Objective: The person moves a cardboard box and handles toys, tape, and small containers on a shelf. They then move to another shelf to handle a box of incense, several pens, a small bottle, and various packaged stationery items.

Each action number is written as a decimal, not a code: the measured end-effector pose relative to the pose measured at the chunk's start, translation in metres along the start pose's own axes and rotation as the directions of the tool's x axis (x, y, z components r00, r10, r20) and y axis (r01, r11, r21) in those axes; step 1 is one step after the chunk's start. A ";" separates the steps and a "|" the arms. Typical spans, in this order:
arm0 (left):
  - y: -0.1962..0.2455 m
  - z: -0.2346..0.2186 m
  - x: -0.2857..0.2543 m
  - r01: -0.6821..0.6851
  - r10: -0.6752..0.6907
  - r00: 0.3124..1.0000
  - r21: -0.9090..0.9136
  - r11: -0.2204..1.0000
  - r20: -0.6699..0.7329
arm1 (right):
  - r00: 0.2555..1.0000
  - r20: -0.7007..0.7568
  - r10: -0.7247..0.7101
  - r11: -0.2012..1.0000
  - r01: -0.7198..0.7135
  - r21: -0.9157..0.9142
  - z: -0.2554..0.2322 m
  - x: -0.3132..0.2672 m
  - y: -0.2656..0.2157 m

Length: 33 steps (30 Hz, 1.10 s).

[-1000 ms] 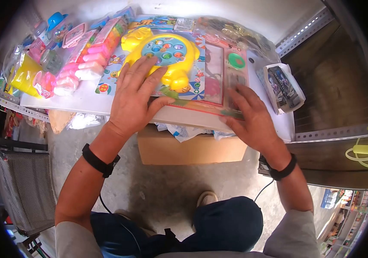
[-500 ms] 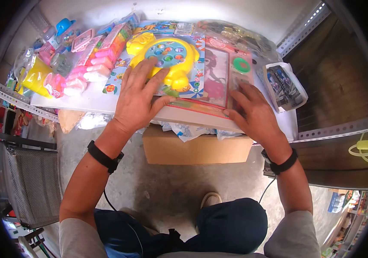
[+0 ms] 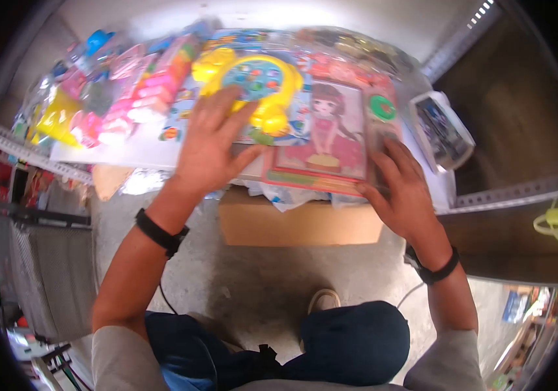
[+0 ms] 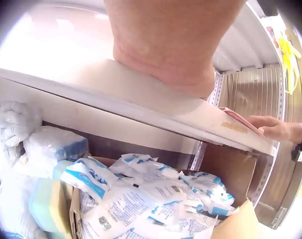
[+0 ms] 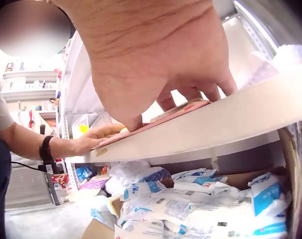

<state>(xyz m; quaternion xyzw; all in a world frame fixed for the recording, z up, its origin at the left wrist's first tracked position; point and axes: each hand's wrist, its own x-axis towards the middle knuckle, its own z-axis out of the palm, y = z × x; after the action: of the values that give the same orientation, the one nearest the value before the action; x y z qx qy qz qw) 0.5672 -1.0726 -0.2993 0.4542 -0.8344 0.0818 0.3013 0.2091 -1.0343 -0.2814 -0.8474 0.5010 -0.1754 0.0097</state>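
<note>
In the head view, a yellow fishing game toy (image 3: 271, 120) with a blue pond face lies on its printed card on the shelf. My left hand (image 3: 215, 140) rests on its lower left part, fingers spread and fairly straight. To the right is a flat pink-framed packaged set with a girl picture (image 3: 334, 124) and a green disc; the game card overlaps its left side. My right hand (image 3: 404, 186) grips the set's right end, fingers over the top and thumb at the front edge. In the right wrist view the fingers (image 5: 211, 89) reach down onto its pink border.
Bagged toys and pink packs (image 3: 122, 111) crowd the shelf's left side. A small white open box (image 3: 445, 140) stands on the right. Below the shelf is a cardboard box (image 3: 301, 221) holding white and blue packets (image 4: 136, 204). A dark mesh chair (image 3: 63, 274) stands lower left.
The pink set has slid right and slightly toward me with my right hand, so more of the girl picture shows beside the fishing game. My left hand stays on the game.
</note>
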 end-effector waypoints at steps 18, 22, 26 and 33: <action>-0.028 -0.058 0.004 0.070 -0.062 0.966 0.026 0.997 -0.250 | 0.990 -0.085 -0.109 0.994 0.108 -0.007 0.001 0.010 -0.045; -0.093 -0.106 -0.006 0.291 -0.177 0.817 0.128 0.948 -0.548 | 0.962 -0.139 -0.235 0.961 0.252 0.117 0.006 0.030 -0.082; -0.162 -0.155 -0.058 0.500 -0.278 0.678 0.150 0.853 -0.680 | 0.898 -0.146 -0.416 0.889 0.435 0.145 0.017 0.061 -0.133; -0.214 -0.190 -0.134 0.841 -0.721 0.280 -0.201 0.503 -0.634 | 0.801 -0.150 -0.580 0.777 0.599 0.194 0.072 0.121 -0.188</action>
<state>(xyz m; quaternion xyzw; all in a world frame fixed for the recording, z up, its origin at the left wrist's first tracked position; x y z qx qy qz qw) 0.8755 -1.0224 -0.2527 0.7689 -0.3295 0.1460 0.5282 0.4426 -1.0553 -0.2776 -0.9466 0.1863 -0.2611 0.0328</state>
